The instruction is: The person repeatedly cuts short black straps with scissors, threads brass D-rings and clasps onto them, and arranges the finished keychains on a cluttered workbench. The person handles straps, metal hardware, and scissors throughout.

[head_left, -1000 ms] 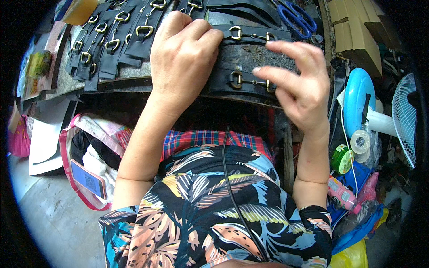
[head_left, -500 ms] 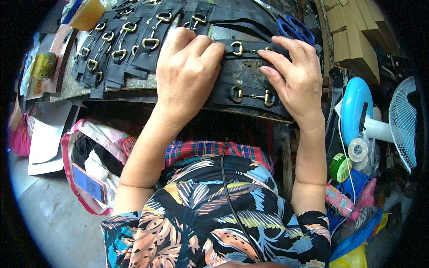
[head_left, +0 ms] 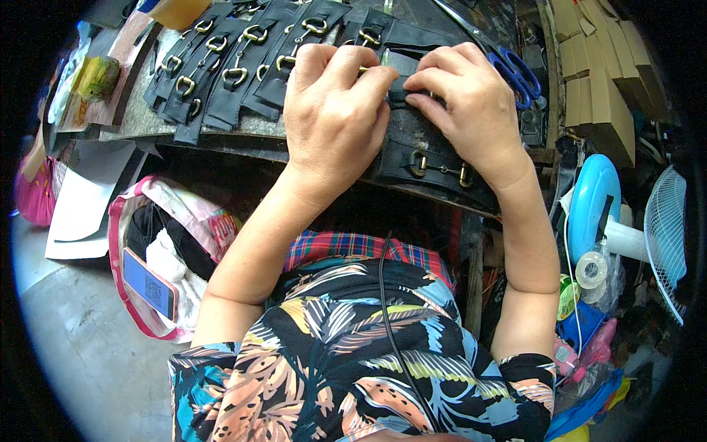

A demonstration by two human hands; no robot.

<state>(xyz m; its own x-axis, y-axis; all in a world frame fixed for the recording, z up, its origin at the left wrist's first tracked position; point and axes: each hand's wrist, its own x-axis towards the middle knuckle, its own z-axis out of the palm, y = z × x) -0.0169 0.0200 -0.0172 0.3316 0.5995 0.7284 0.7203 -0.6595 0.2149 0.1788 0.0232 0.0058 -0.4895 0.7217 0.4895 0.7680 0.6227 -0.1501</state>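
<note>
- Strap: black, on the bench between the two hands, mostly hidden under the fingers.
- Left hand: fingers curled nearly closed, tips bent over the strap's left part; what they grip is out of sight, so I cannot tell.
- Right hand: thumb and forefinger bent toward each other, a narrow gap between, at the strap just beside the left fingertips; whether they pinch it I cannot tell.
- Just changed: the right hand has moved in from the strap's right side, its fingers less spread, so both hands now meet at one spot. The strap's brass bit, in plain sight before, is almost all covered.
- Lower strap: flat near the bench's front edge, brass fitting up, just under the right wrist, close enough to be brushed.
- Other straps: overlapping rows left of the left hand.
- Scissors: blue-handled, beyond the right hand, clear of the fingers.
- Bench: crowded by the straps.
- Farther right: boxes and a fan, well apart.
</note>
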